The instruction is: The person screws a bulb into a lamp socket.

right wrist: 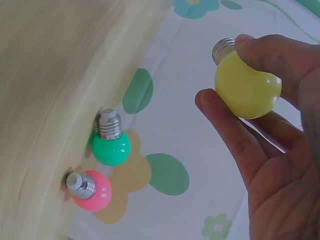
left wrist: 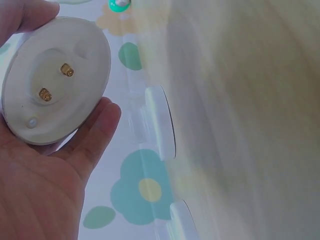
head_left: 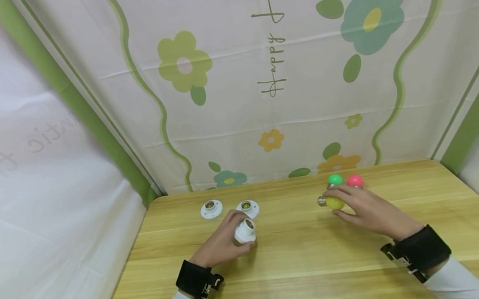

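My left hand (head_left: 226, 241) grips a white round lamp socket (head_left: 245, 231) by its rim, lifted above the table. In the left wrist view the socket's underside (left wrist: 57, 82) faces the camera, with two brass screws showing. Between the thumb and fingers of my right hand (head_left: 370, 210) is a yellow light bulb (right wrist: 247, 85), its metal screw base pointing left in the head view. Just beyond that hand, a green bulb (right wrist: 111, 147) and a pink bulb (right wrist: 95, 190) rest on the table. Two more white sockets (head_left: 211, 209) lie beyond the left hand, their openings upward.
The wooden table (head_left: 298, 262) ends at the back against a white printed curtain (head_left: 234, 110). More white fabric (head_left: 38, 194) hangs along the left side. Each wrist wears a black strap (head_left: 194, 279).
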Available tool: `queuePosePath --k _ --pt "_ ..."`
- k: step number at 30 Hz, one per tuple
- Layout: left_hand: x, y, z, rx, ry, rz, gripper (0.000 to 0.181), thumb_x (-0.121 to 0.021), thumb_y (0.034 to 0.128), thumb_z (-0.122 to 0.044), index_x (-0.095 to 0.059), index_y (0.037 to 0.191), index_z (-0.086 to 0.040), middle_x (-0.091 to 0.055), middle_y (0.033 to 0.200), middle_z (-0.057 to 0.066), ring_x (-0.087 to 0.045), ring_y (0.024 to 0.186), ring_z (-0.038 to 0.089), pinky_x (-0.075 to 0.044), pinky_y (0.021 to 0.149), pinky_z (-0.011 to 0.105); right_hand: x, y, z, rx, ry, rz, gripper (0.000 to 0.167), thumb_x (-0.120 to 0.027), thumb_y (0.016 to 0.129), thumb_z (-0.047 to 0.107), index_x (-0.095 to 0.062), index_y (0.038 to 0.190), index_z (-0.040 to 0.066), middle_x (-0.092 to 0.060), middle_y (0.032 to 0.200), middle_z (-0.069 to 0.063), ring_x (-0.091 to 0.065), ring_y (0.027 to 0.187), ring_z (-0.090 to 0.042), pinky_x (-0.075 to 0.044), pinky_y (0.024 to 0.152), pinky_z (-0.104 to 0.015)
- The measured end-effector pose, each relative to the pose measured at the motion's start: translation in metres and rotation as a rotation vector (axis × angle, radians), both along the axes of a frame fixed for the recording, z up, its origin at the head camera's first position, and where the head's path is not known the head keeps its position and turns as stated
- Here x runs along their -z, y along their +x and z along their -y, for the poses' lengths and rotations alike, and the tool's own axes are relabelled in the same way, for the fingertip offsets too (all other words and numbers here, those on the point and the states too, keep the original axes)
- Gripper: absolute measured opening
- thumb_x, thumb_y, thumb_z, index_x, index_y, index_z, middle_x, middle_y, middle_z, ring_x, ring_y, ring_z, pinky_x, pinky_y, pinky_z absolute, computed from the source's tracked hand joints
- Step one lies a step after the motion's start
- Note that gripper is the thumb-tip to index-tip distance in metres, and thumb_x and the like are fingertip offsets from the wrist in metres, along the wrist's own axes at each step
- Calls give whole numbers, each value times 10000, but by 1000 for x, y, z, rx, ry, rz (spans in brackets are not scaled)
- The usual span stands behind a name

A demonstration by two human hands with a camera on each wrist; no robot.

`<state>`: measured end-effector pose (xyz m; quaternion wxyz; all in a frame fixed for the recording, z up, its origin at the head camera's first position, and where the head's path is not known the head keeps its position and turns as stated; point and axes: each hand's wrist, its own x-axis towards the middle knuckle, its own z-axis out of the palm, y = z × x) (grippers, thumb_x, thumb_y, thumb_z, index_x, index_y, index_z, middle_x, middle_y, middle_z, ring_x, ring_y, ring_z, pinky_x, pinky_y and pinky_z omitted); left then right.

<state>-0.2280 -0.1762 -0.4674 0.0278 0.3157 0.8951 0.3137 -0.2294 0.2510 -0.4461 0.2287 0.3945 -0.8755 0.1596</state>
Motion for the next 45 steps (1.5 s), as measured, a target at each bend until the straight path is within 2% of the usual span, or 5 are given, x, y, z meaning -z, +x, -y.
queuePosePath --k 10,18,25,34,45 --pt "-2 2 -4 8 -2 -10 552 -795 918 -319 -583 1397 -144 -505 1466 34 -532 1333 177 -524 1117 422 -4 5 6 -15 17 -26 548 -893 846 127 -673 1347 115 -682 1307 -40 -689 1168 -238 -635 892 -439" --pt "0 -1 -7 25 -2 -23 557 -796 926 -313 -566 1408 -151 -483 1484 27 -514 1336 168 -529 1088 384 -5 6 10 -49 20 -38 571 -403 1094 542 -665 1365 113 -673 1307 -21 -684 1149 -201 -635 859 -395" --pt "-1 0 -12 43 0 -38 568 -806 912 -294 -568 1404 -135 -498 1441 14 -534 1247 142 -545 1031 329 -6 8 14 -56 24 -28 620 -355 1084 578 -659 1378 125 -669 1305 -9 -672 1145 -169 -627 855 -367" --pt "-2 -1 -16 55 9 -18 559 -808 910 -296 -568 1394 -149 -494 1439 21 -542 1238 160 -548 1018 326 -7 8 20 -70 40 -30 434 -692 1042 378 -647 1399 134 -680 1312 -12 -687 1158 -184 -629 864 -368" --pt "-1 -1 -20 48 4 -6 582 -806 911 -284 -557 1418 -145 -473 1488 28 -534 1295 177 -540 1063 347 -11 13 27 -70 47 -46 617 -917 827 133 -660 1388 110 -694 1309 -44 -695 1170 -220 -631 889 -396"
